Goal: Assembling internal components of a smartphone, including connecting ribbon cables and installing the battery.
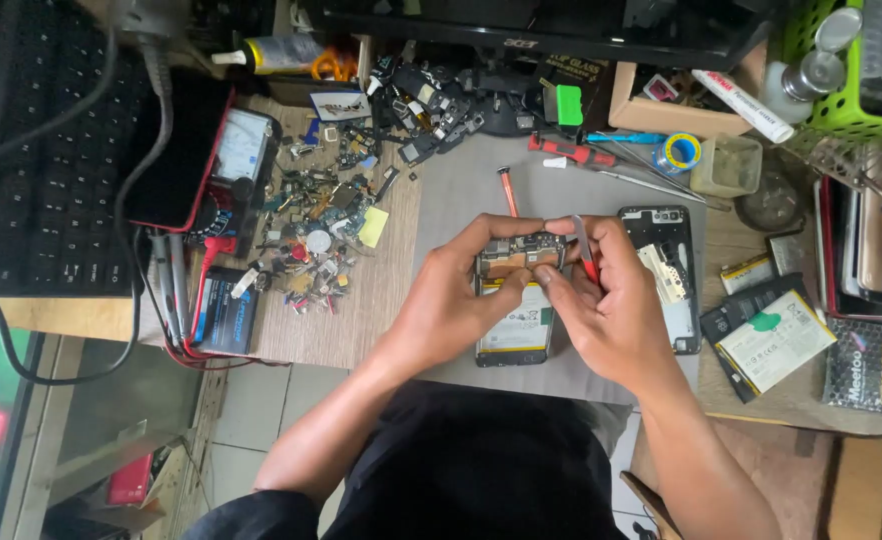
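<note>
Opened phone gripped by left hand, tweezers pinched in right hand.

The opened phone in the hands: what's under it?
Under the opened phone lies a grey mat on the wooden bench. The left hand and right hand cover its sides, so anything beneath them stays hidden.

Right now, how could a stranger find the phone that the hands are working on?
Look at the grey mat at the middle of the desk. The opened phone lies between the left hand and right hand. Unlike the black back cover beside it, it shows a pale battery.
</note>
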